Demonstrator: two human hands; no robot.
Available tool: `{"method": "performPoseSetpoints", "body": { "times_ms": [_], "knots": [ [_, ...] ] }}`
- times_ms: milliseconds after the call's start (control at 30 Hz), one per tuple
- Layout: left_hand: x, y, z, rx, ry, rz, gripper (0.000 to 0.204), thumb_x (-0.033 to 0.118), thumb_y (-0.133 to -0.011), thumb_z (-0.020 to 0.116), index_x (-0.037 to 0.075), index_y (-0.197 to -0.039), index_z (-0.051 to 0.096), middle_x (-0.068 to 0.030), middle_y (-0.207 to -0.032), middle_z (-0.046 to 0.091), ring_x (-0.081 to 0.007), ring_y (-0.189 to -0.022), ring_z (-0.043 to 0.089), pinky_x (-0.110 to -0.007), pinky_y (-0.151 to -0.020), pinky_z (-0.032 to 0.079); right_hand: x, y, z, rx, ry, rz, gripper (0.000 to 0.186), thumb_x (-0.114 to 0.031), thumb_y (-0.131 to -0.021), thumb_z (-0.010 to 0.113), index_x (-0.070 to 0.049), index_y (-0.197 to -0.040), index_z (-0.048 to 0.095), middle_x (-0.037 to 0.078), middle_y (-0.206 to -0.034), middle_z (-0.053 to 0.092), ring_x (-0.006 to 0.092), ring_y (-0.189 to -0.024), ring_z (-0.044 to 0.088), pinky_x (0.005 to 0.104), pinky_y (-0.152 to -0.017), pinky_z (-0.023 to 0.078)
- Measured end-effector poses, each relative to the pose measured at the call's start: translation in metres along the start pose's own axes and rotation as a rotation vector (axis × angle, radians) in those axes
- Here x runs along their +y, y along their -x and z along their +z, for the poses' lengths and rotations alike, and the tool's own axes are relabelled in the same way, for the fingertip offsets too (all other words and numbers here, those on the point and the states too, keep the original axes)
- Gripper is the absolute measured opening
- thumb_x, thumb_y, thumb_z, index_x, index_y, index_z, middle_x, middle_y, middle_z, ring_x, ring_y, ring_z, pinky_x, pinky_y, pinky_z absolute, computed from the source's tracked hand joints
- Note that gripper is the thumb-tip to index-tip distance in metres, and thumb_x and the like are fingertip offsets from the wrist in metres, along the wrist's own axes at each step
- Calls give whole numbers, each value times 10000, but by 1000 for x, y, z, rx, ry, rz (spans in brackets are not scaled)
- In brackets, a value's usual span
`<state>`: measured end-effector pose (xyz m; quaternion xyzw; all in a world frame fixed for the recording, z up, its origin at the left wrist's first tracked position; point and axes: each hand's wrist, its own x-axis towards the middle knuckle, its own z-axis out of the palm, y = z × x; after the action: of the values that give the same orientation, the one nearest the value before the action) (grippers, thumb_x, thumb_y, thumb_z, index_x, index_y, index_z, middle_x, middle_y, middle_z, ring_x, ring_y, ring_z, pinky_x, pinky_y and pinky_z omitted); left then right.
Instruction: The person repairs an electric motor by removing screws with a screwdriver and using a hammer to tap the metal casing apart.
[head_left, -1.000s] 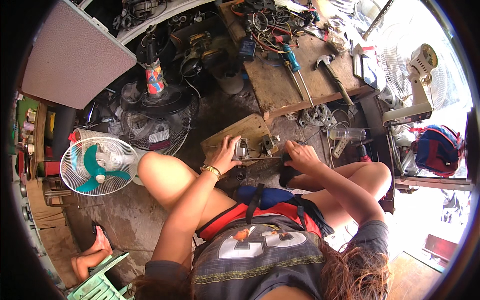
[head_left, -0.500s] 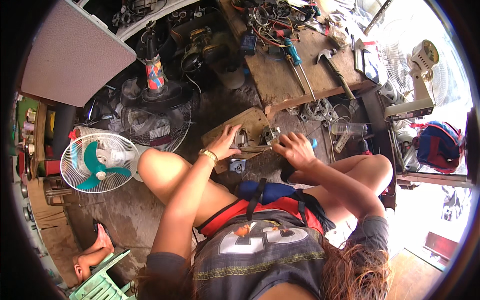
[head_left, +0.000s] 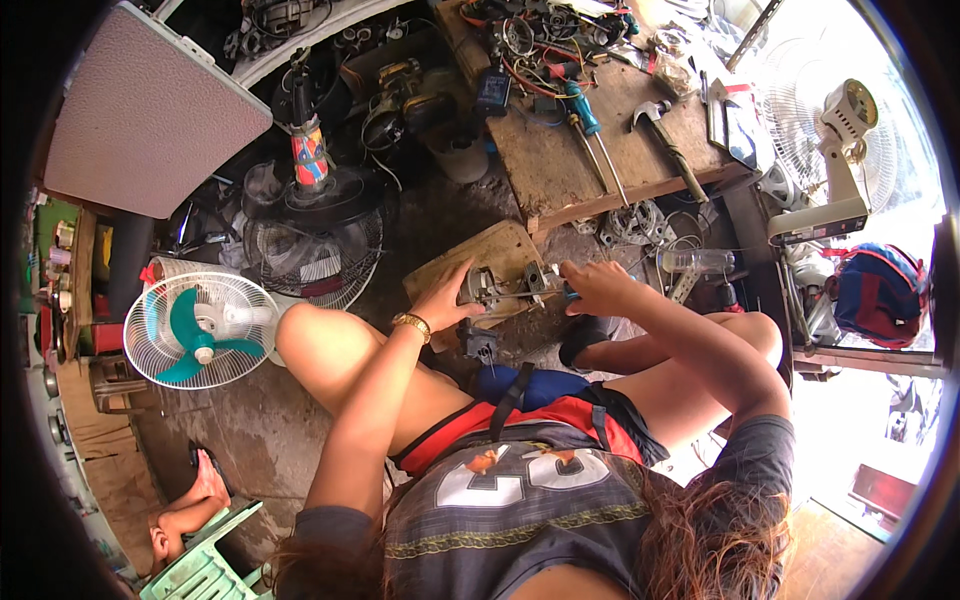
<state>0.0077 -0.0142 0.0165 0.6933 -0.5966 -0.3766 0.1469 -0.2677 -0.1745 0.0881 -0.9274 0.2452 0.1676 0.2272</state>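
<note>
My left hand (head_left: 441,302) is closed around a metal part (head_left: 484,287) on a small wooden board (head_left: 440,262) between my bent legs. A second metal fitting (head_left: 543,278) sits at the board's right. My right hand (head_left: 602,288) grips the handle of a tool, apparently a screwdriver, whose thin metal shaft (head_left: 515,295) runs leftward across the parts toward my left hand. A dark blue-grey part (head_left: 480,344) sits just below the board, in front of my lap. The tool's tip is too small to make out.
A wooden bench (head_left: 540,175) with screwdrivers, hammer (head_left: 668,145) and wires is ahead. Fans (head_left: 200,330) stand left and right (head_left: 845,110). A bottle (head_left: 695,260) and bag (head_left: 875,295) are at right. Another person's bare legs (head_left: 190,505) show beside a green chair (head_left: 200,560).
My right hand first came inward over the board, then shifted slightly right and up with the tool. The blue-grey part below the board now shows more clearly and lower.
</note>
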Motion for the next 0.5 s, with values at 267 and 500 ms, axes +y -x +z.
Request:
{"method": "performPoseSetpoints", "body": {
  "times_ms": [267,500],
  "knots": [
    [-7,2,14,86,173,102,912,230,-795,789,123,-1530,260,-198,-1508,342,-378,-1386,376,-418,-1140,337,41,-7,-14,-365,-649,-244,624,-226,-860,725,-16,-1394,481,132,-1062,717,226,-884,694,358,-734,545],
    [-10,2,13,55,196,100,894,229,-798,786,120,-1522,274,-192,-1501,355,-361,-1397,366,-411,-1142,332,30,27,-2,-718,-1596,366,582,-268,-907,695,-143,-1433,480,87,-961,709,154,-629,640,276,-437,483]
  ]
}}
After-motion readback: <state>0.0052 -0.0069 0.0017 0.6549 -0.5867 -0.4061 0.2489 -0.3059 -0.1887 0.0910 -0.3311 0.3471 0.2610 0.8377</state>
